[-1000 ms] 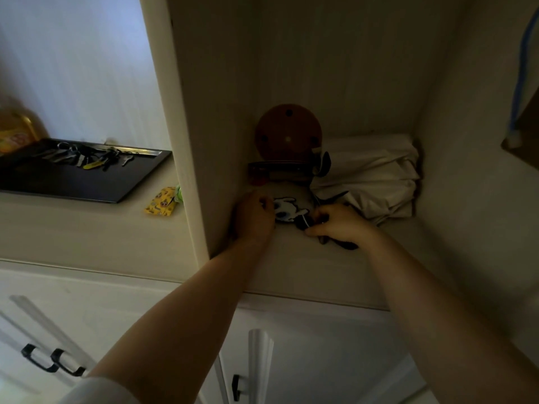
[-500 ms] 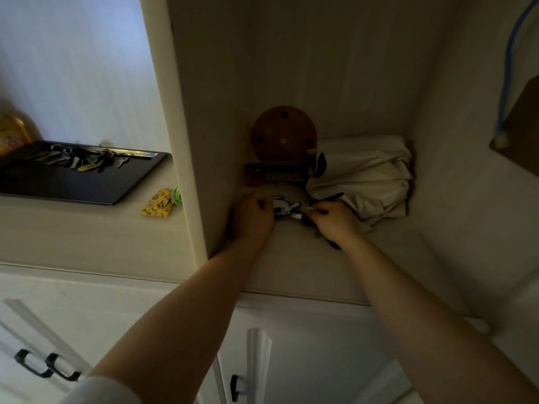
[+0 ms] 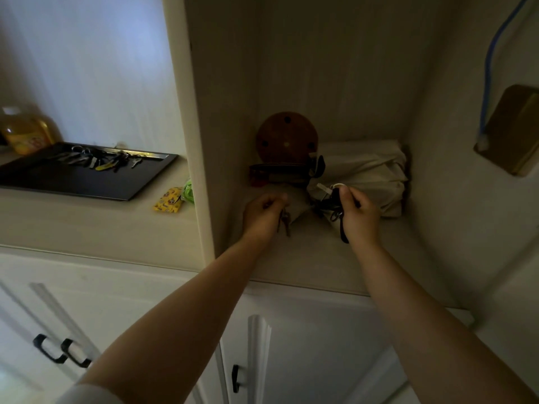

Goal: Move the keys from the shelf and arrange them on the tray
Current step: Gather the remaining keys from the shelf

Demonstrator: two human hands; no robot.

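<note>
Both my hands are inside the shelf niche. My left hand is closed on a small bunch of dark keys that hangs below its fingers. My right hand pinches a second key bunch with a white ring and a black strap that dangles down beside my wrist. Both bunches are lifted a little off the shelf floor. On the counter to the left lies a black tray with several keys in a row near its far edge.
A round brown wooden disc and a dark strap holder stand at the niche's back, next to a folded cream cloth bag. A yellow packet lies on the counter by the divider. A yellow bottle stands behind the tray.
My hands have drawn apart and lifted, each with a key bunch. The black-and-white charm that lay between them is no longer visible on the shelf.
</note>
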